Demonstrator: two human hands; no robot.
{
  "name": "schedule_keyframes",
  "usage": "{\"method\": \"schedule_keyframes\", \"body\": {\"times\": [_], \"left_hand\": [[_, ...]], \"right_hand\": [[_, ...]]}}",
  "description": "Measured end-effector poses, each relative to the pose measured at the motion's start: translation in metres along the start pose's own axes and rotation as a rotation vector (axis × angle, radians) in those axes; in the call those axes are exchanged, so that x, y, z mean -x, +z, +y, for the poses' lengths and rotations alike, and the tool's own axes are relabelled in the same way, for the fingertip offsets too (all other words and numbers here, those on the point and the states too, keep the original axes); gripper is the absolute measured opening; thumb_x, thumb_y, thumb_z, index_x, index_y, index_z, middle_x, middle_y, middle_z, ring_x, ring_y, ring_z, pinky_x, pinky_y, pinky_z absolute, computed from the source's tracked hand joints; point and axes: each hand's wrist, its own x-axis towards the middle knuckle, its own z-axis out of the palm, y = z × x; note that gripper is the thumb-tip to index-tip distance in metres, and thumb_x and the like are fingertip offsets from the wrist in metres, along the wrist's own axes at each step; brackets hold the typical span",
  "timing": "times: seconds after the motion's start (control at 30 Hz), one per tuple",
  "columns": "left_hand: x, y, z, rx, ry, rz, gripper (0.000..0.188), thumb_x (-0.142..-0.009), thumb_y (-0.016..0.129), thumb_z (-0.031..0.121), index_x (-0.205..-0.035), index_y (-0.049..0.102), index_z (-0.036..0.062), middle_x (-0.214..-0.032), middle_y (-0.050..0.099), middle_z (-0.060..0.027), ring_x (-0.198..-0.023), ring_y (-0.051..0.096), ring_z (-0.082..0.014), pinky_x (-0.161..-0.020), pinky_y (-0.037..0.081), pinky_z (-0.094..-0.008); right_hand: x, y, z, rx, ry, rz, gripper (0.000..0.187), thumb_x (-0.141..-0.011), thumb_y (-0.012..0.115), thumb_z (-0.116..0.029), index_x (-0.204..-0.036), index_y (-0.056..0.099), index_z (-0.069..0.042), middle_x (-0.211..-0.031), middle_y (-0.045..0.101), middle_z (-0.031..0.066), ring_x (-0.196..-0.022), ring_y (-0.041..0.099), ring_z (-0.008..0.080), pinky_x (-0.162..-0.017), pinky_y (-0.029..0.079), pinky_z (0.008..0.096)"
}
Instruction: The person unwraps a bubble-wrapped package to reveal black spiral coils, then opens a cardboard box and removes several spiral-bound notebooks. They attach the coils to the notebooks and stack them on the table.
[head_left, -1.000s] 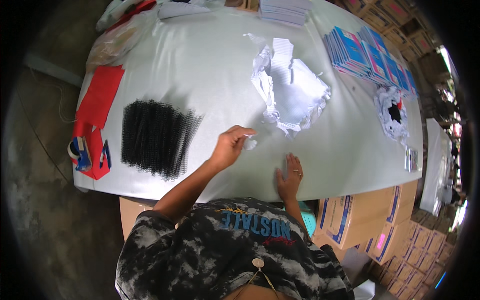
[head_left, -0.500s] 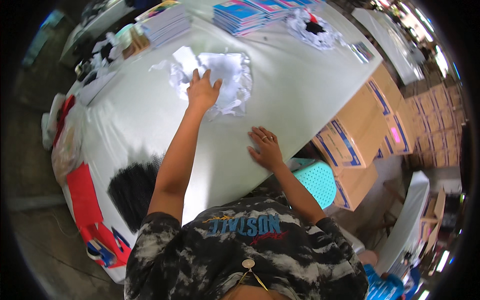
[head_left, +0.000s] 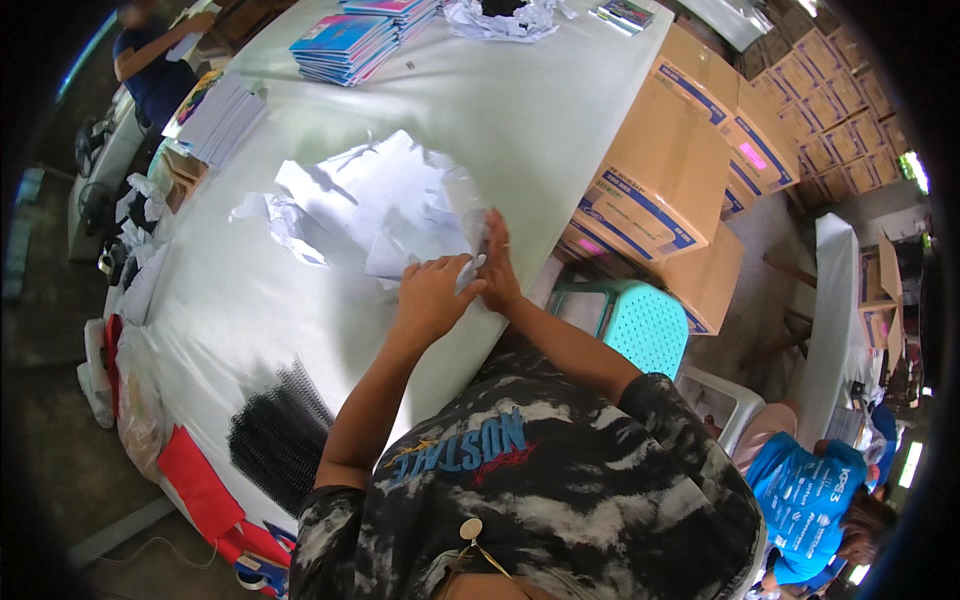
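A loose, crumpled pile of white paper lies on the white-covered table in front of me. My left hand is at its near edge, fingers curled and thumb pinching a white scrap of it. Beside it my right hand stands on edge against the paper's right side, fingers stretched out and a ring on one. The two hands nearly touch. To the left of my forearm rests a bundle of black binding coils.
Stacked blue-and-pink booklets and another crumpled paper ring sit at the far side. A white paper stack is at the left. Cardboard boxes and a turquoise stool stand right of the table. Red cloth hangs at its left edge.
My left hand has drawn back toward me and right, onto the paper's near edge. My right hand has risen from the table to meet it. The paper has spread and shifted.
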Motion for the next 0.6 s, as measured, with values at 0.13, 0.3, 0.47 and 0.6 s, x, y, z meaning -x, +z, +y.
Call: {"method": "schedule_keyframes", "body": {"times": [0.13,0.3,0.47,0.6], "left_hand": [[-0.018,-0.034,-0.016,0.163,-0.063,0.207,0.032,-0.082,0.066,0.021,-0.111,0.061,0.0106,-0.112,0.061,-0.0121,-0.106,0.056,-0.0317,-0.088,0.046,-0.0361],[-0.043,-0.066,-0.122,-0.209,-0.495,0.552,0.055,-0.076,0.071,0.03,-0.125,0.051,0.0136,-0.123,0.053,-0.0146,-0.111,0.05,-0.0362,-0.092,0.042,-0.0454],[-0.049,-0.054,-0.178,-0.088,-0.961,0.659,0.093,-0.072,0.076,0.03,-0.143,0.019,0.0106,-0.127,0.046,-0.0264,-0.122,0.043,-0.0365,-0.1,0.037,-0.0421],[-0.03,-0.014,-0.22,0.624,-0.868,0.609,0.093,-0.074,0.073,0.019,-0.143,0.013,0.0008,-0.134,0.04,-0.0279,-0.124,0.042,-0.0348,-0.102,0.036,-0.0363]], "right_hand": [[0.003,-0.004,0.012,-0.453,0.255,0.159,0.068,-0.09,0.047,-0.03,-0.144,0.017,-0.003,-0.148,0.019,0.0159,-0.132,0.027,0.0324,-0.107,0.026,0.0426],[-0.036,-0.021,-0.004,-0.388,0.465,0.152,0.067,-0.09,0.05,-0.031,-0.143,0.02,-0.001,-0.144,0.022,0.0196,-0.133,0.025,0.034,-0.109,0.021,0.0443],[-0.101,-0.023,-0.001,-0.112,0.579,-0.211,0.083,-0.078,0.067,-0.027,-0.142,0.02,0.0,-0.141,0.026,0.0252,-0.133,0.025,0.036,-0.108,0.023,0.0433],[-0.131,-0.018,0.025,-0.325,0.773,-0.427,0.09,-0.074,0.07,-0.026,-0.143,0.018,-0.002,-0.14,0.03,0.0257,-0.132,0.027,0.0386,-0.107,0.025,0.0453]]}}
